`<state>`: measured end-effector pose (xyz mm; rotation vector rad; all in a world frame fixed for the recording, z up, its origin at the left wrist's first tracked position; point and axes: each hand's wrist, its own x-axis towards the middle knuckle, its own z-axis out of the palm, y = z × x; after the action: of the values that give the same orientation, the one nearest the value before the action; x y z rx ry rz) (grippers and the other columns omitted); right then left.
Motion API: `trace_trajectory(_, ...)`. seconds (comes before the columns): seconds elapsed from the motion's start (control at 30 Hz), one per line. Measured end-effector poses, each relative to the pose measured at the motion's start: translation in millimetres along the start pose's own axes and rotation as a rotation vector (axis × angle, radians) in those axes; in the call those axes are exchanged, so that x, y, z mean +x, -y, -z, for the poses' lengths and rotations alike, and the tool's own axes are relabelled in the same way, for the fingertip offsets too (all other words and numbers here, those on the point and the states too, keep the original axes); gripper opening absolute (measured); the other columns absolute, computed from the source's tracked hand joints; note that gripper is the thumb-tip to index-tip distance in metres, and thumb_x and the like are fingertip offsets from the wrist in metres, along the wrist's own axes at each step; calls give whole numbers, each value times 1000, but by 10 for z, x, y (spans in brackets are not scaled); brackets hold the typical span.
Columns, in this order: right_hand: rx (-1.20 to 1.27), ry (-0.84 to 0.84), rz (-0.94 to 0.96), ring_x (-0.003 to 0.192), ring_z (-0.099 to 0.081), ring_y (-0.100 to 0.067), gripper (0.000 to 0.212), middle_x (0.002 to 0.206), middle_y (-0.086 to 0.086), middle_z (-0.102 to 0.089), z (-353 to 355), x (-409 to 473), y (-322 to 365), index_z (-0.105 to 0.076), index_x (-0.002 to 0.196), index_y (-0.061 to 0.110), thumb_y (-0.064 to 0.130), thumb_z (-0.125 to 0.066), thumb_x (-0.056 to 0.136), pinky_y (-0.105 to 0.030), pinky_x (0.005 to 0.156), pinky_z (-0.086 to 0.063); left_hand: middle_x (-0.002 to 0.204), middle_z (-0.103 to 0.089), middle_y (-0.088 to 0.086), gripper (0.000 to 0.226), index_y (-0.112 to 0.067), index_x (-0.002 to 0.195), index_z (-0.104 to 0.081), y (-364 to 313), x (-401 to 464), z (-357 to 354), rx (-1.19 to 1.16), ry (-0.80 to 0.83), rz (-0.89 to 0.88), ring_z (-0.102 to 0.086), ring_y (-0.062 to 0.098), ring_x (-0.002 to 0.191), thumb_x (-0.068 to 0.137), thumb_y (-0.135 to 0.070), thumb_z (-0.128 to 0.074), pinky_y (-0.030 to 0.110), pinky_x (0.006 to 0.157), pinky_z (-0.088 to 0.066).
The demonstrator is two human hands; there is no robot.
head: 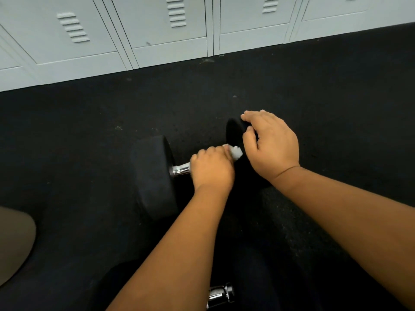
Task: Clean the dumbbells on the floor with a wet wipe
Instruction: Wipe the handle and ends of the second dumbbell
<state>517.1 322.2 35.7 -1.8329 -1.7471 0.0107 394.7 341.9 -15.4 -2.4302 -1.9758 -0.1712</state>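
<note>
Left hand (211,169) grips the wet wipe (234,151) around the dumbbell (155,176) handle. Right hand (271,142), fingers loosely curved, rests on its far weight.

A single wide-angle camera, worn on the person's head, looks forward and steeply down at the black floor (89,135). It sits close above both forearms. The pale lockers (157,41) line the top edge, their lines bowed by the lens.

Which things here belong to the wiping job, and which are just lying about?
Job:
dumbbell
wet wipe, gripped by left hand on the handle
right hand, resting on far weight
second dumbbell, near bottom edge

Lying about:
lockers
floor
</note>
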Motion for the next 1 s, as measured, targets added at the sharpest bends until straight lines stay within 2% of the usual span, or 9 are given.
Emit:
trace_trajectory(0.07,-2,-27,22,127,-51,-22,40,126,1,-64,14,-53,-1,-62,121,17,24,-37,91,-35,108,-38,101,-67,5,33,-15,112,-61,105,48,76,69,130,75,-62,29,94,100,-31,-35,39,75,-39)
trace_trajectory(0.13,-8,-45,39,127,-51,-22,39,126,1,-63,29,-126,-12,-61,121,15,22,-37,91,-34,109,-36,103,-65,2,35,-20,124,-54,142,202,169,115,424,89,-62,27,93,89,-26,-56,38,69,-40)
trace_trajectory(0.23,-10,-49,43,131,-46,-23,41,130,2,-59,44,-281,-45,-59,122,16,24,-35,90,-38,107,-38,85,-68,1,6,-18,85,-69,106,347,340,-15,755,160,-65,22,81,81,-20,-66,34,70,-49)
trace_trajectory(0.3,-8,-56,48,131,-43,-25,41,132,1,-57,55,-401,-70,-58,121,14,24,-35,90,-42,104,-39,91,-67,2,8,-16,86,-64,77,240,348,-11,688,74,-64,25,86,80,-20,-68,35,72,-48)
trace_trajectory(0.47,36,-64,72,134,-38,-28,42,136,-4,-53,90,-618,-119,-57,124,9,23,-35,91,-48,106,-37,91,-64,1,35,-18,106,-64,155,-541,-44,-45,-90,-138,-59,26,80,97,-35,-34,41,79,-44)
trace_trajectory(0.6,10,-8,115,134,-38,-32,42,135,-7,-53,173,-742,-129,-56,125,7,24,-35,92,-48,109,-34,101,-63,1,52,-19,116,-58,192,-597,3,-83,-6,-114,-56,26,92,97,-43,-16,39,90,-40)
trace_trajectory(0.73,-170,-30,19,96,-52,-30,26,96,-4,-56,350,-316,74,-57,91,15,31,-37,90,-46,84,-38,115,-57,5,39,-19,114,-51,58,-513,194,-57,188,-31,-50,28,106,102,-41,-21,40,93,-33)
trace_trajectory(0.87,-124,296,-116,121,-47,-27,43,129,-3,-54,259,98,158,-60,117,22,47,-30,98,-48,96,-37,118,-55,3,34,-20,123,-45,114,-627,190,-10,132,-104,-49,26,109,103,-38,-24,38,97,-30)
trace_trajectory(1.0,-85,305,-52,117,-54,-22,45,118,6,-64,228,-106,63,-64,114,25,43,-24,100,-42,92,-46,115,-58,4,37,-19,121,-48,176,-565,288,-8,227,-90,-54,27,106,103,-38,-21,40,88,-38)
